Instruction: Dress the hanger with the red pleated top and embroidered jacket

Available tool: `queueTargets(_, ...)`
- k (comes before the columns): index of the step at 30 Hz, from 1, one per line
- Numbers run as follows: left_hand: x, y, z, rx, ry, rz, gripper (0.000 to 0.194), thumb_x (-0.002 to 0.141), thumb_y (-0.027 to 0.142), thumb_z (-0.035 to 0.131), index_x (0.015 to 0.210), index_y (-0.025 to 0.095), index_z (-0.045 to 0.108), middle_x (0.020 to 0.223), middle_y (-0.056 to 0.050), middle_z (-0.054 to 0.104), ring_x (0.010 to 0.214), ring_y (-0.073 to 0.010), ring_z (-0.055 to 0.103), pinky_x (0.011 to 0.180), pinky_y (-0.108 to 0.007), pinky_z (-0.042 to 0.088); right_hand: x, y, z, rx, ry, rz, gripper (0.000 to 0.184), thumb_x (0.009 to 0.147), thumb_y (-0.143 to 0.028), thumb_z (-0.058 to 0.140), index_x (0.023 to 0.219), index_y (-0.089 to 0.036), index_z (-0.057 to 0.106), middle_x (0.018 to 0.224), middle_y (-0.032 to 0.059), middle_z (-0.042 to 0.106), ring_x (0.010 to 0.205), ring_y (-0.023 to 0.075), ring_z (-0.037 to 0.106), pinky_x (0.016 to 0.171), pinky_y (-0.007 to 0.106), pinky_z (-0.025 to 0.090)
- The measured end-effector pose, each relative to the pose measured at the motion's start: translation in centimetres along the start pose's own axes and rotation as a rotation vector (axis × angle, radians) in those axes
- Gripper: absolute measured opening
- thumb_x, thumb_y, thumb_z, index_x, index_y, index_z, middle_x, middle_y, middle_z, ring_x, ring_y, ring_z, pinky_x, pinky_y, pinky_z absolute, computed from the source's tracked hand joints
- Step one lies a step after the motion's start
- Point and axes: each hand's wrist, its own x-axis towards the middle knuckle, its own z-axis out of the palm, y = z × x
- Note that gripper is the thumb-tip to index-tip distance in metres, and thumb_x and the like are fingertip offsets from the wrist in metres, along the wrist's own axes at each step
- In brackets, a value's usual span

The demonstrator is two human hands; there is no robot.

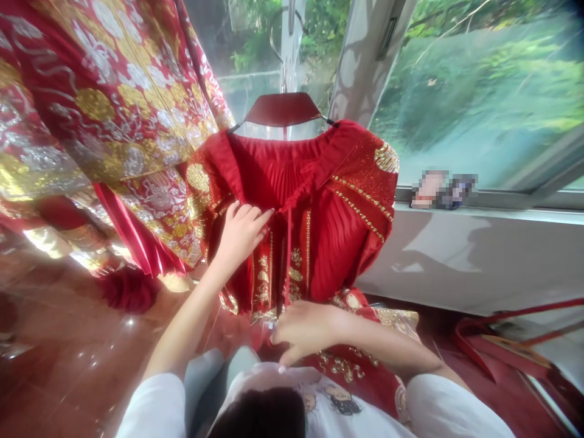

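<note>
A red pleated skirt [335, 243] with gold embroidery and beaded trim hangs in front of me, its gathered waistband [292, 151] spread beneath a dark red hanger [283, 109]. From the front of the waistband a thin red cord [289, 255] runs straight down. My left hand [246, 228] lies on the waistband's left front edge, fingers bent over the cloth and index finger reaching toward the cord; its thumb is hidden. Lower down, my right hand [303, 334] is closed where the cord's lower end goes into it. A small whitish bit shows at its fingers.
Other red garments with dense gold and silver embroidery [150, 115] hang at the left. Behind is a window frame [360, 67], with a pale wall [429, 261] below its sill. A red-framed piece of furniture [483, 340] stands at the right on the reddish tiled floor [68, 353].
</note>
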Motion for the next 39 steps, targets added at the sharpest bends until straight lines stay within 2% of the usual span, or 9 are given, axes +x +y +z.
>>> queueTargets(2,0.3,0.5,0.0,-0.013,0.0,-0.02,0.029,0.089,0.02,0.056,0.116,0.021,0.067,0.093,-0.008,0.067,0.097,-0.0254,0.056,0.102,-0.048,0.031,0.4,1.1,0.1,0.127,0.173,0.004,0.015,0.087,-0.035,0.063,0.092,-0.025,0.073,0.083,-0.0014,0.072,0.063,0.0109,0.06,0.058,0.021,0.036)
queueTargets(4,0.4,0.9,-0.2,-0.036,-0.008,-0.035,0.021,0.091,0.022,0.055,0.106,0.021,0.069,0.09,-0.007,0.067,0.096,-0.025,0.055,0.098,-0.047,0.031,0.7,2.6,-0.5,0.285,0.52,0.089,0.02,0.09,-0.032,0.058,0.102,-0.024,0.072,0.093,-0.0002,0.073,0.064,0.01,0.061,0.065,0.022,0.043)
queueTargets(7,0.5,1.3,-0.8,-0.097,-0.034,-0.059,0.017,0.09,0.022,0.054,0.1,0.021,0.068,0.089,-0.006,0.068,0.095,-0.0242,0.054,0.093,-0.046,0.03,0.9,4.5,-1.6,0.478,1.007,0.344,0.029,0.091,-0.034,0.05,0.098,-0.017,0.072,0.078,0.0021,0.071,0.052,0.0097,0.056,0.055,0.022,0.044)
queueTargets(10,0.3,1.4,-1.5,-0.174,-0.065,-0.072,0.017,0.089,0.019,0.053,0.1,0.02,0.066,0.093,-0.004,0.069,0.096,-0.0234,0.053,0.091,-0.045,0.028,1.4,5.6,-1.7,0.547,1.225,0.491,0.031,0.088,-0.034,0.052,0.099,-0.013,0.072,0.075,0.004,0.07,0.045,0.0099,0.055,0.048,0.023,0.045)
queueTargets(15,0.2,0.9,-2.8,-0.306,-0.143,-0.062,0.02,0.09,0.015,0.048,0.1,0.021,0.064,0.096,-0.002,0.069,0.097,-0.0227,0.051,0.088,-0.043,0.028,2.8,6.1,-1.3,0.731,1.331,0.456,0.033,0.081,-0.036,0.059,0.103,-0.013,0.069,0.088,0.0058,0.073,0.047,0.0098,0.059,0.048,0.023,0.052)
queueTargets(22,0.5,0.7,-3.0,-0.327,-0.188,-0.056,0.026,0.09,0.012,0.043,0.102,0.022,0.065,0.101,-0.003,0.069,0.097,-0.0231,0.049,0.089,-0.043,0.027,4.5,5.8,-2.3,0.899,1.56,0.421,0.026,0.079,-0.039,0.063,0.083,-0.014,0.065,0.077,0.0027,0.069,0.051,0.0102,0.059,0.044,0.021,0.052)
queueTargets(29,0.5,0.5,-3.2,-0.332,-0.191,-0.041,0.025,0.093,0.014,0.042,0.103,0.021,0.064,0.098,-0.003,0.067,0.096,-0.0216,0.047,0.089,-0.042,0.026,3.8,6.6,-2.7,1.001,1.518,0.353,0.021,0.074,-0.034,0.065,0.072,-0.014,0.063,0.062,-0.001,0.063,0.044,0.0062,0.05,0.039,0.017,0.044)
queueTargets(34,0.7,0.6,-3.5,-0.338,-0.217,-0.02,0.024,0.095,0.015,0.041,0.103,0.02,0.063,0.097,-0.003,0.067,0.096,-0.0213,0.047,0.089,-0.042,0.024,3.9,6.1,-2.5,1.037,1.571,0.366,0.023,0.072,-0.035,0.067,0.083,-0.014,0.066,0.074,-0.0002,0.066,0.048,0.0058,0.051,0.041,0.018,0.046)
queueTargets(39,0.7,0.6,-3.5,-0.334,-0.221,-0.023,0.025,0.095,0.014,0.04,0.103,0.02,0.064,0.097,-0.003,0.067,0.095,-0.0213,0.047,0.089,-0.042,0.025,3.9,6.0,-2.6,1.039,1.626,0.371,0.02,0.072,-0.034,0.068,0.077,-0.014,0.066,0.066,-0.0016,0.063,0.045,0.0055,0.048,0.04,0.019,0.042)
